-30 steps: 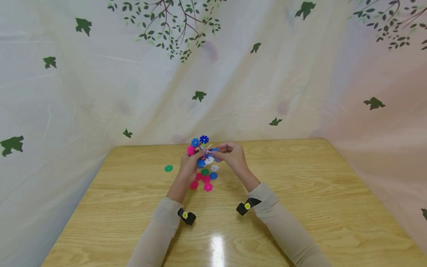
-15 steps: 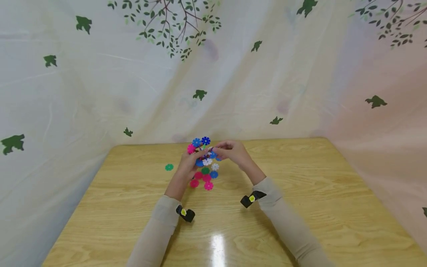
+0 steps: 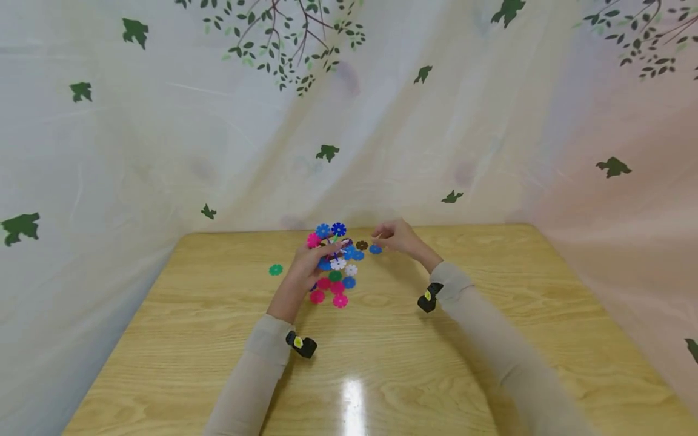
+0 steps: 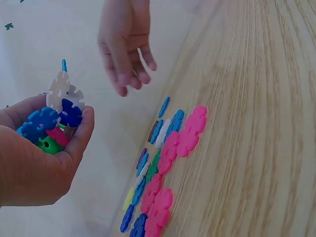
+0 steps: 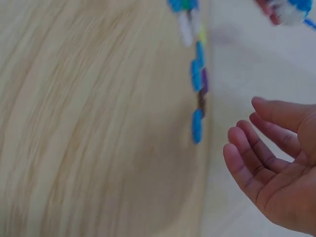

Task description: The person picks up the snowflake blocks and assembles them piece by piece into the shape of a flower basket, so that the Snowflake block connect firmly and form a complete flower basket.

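Head: flower-shaped discs (image 3: pixel 337 288), wood-grain table (image 3: pixel 480 339)

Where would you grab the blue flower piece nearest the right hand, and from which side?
I'd probably pinch the blue flower piece by opposite edges of its thin rim, coming from above and the right. It appears to lie flat on the table, with the brown piece close on its left, while its right side looks free of other pieces.

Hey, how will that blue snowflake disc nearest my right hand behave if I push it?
The blue snowflake disc likely slides rather than rolls, since it lies flat. It's probably light, looking thin. Pushed left, it may nudge the brown snowflake disc close beside it.
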### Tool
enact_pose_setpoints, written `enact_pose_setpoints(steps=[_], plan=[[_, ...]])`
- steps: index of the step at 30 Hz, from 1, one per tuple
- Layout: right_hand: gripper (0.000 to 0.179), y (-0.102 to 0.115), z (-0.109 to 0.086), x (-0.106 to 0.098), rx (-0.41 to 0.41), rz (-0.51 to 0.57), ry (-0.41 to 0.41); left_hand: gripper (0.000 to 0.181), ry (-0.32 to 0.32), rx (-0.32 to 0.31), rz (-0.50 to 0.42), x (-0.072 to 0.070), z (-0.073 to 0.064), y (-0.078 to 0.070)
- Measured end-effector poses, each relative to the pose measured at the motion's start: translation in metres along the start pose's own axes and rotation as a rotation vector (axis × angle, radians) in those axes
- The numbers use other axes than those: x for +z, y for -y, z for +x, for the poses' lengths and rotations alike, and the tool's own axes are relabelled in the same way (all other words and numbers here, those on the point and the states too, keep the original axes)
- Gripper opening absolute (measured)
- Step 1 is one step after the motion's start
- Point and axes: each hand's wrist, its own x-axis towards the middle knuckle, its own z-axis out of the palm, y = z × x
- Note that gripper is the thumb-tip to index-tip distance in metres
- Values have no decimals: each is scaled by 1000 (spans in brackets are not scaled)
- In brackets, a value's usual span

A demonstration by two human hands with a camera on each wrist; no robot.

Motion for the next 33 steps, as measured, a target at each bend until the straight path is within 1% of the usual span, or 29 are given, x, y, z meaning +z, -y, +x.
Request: enact_pose_setpoints(steps=[3,4,7,10,15,20,26,30,33], plan=[[30,-15,5,-1,11,-64,51,57,9,-8,29,-1,0,-1],[32,-19,6,-1,20,-68,69,57,11,-13,43,-1,1,0],[32,-32,10,0,42,-90,89,58,20,-22,79,-2,3,0],[34,-41,15,1,42,-110,99,58,33,-23,98,-2,6,1],[37,-42,21,3,51,-160,116,54,53,0,100,-3,13,0],[31,-38,26,4,63,-201,119,49,75,10,78,-3,16,-1],[26,-39,27,2,92,-145,125,48,78,14,106,-1,17,0],[29,-41,25,-2,77,-86,140,41,78,18,121,0,18,1],[29,-42,23,-5,65,-32,165,35,72,21,122,2,19,3]])
